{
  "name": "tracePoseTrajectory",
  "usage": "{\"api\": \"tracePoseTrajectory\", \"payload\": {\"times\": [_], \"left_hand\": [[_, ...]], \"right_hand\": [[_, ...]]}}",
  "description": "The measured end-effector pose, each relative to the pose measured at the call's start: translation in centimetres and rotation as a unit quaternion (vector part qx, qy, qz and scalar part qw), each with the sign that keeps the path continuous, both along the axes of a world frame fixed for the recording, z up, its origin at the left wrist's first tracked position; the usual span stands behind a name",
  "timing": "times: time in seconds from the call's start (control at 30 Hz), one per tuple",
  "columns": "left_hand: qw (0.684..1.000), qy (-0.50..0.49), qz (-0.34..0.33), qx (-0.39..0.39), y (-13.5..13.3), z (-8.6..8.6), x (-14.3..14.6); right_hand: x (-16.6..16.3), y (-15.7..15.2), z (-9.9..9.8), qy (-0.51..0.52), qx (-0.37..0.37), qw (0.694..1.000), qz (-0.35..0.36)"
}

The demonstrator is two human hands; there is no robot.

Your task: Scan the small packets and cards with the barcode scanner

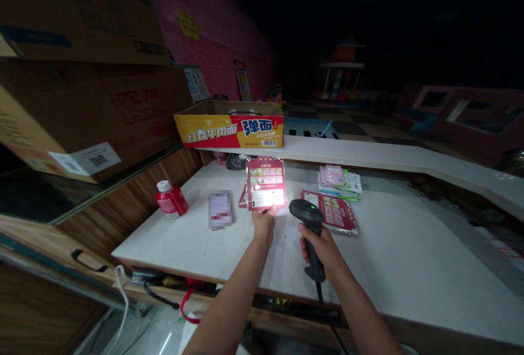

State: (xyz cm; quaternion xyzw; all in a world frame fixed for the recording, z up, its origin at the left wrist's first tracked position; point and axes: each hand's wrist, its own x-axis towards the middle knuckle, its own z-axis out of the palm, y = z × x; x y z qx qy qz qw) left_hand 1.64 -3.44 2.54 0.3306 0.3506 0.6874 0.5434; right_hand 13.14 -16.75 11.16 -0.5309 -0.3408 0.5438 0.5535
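Observation:
My left hand (263,223) is closed on the lower edge of a red flat packet (266,180) in clear wrap, tilted up with its printed back and white label facing me. Another red packet (243,196) lies partly hidden behind it. In my right hand (321,246) is a black barcode scanner (313,235), gripped by its handle, with a green light on top and a cable hanging down. The scanner's head stands to the right of the held packet, apart from it. Just beyond the scanner, a stack of red packets (338,213) lies on the white table (385,256).
Left on the table are a red bottle (171,199) with a white cap and a blurred pale pack (221,209). Pink, white and green packets (338,180) lie at the back. A yellow-red carton (233,128) sits on the ledge; large cardboard boxes (90,109) are stacked left.

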Motion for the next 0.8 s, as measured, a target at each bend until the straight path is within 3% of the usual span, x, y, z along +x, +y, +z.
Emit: {"api": "tracePoseTrajectory", "payload": {"times": [0.23,0.57,0.8], "left_hand": [[0.998,-0.053,-0.032,0.015,0.6,-0.7,-0.2],[0.997,-0.066,0.021,0.029,1.1,-1.0,-0.7],[0.997,-0.002,0.074,0.01,0.8,-0.5,-0.3]], "right_hand": [[0.4,0.2,-0.3,-0.001,-0.015,1.0,0.0],[2.7,-0.5,-2.1,0.006,-0.022,0.999,-0.025],[6.2,-1.1,-3.4,-0.002,-0.019,0.997,-0.073]]}}
